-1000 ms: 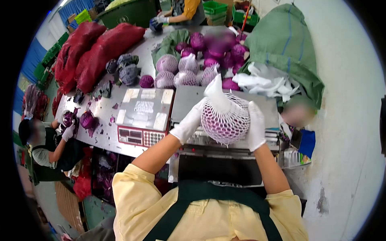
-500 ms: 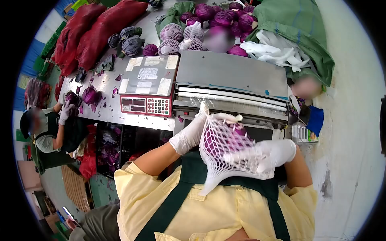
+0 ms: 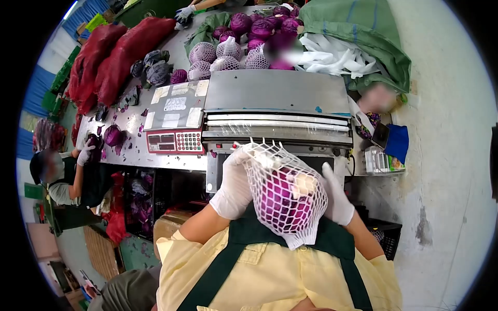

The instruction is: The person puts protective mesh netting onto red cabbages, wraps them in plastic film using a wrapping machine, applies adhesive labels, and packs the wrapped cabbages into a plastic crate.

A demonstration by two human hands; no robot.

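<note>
White net (image 3: 285, 202), tail (image 3: 299, 241) bodyward, cabbage (image 3: 276, 193) stump (image 3: 304, 185) upward

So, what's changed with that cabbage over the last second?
The netted cabbage has come from over the metal machine to the wearer's chest; the net's narrow end now points toward the wearer instead of away. The right grip has moved from the lower netting to the right side; the left grip stays at the left. The scale and machine stayed put.
</note>
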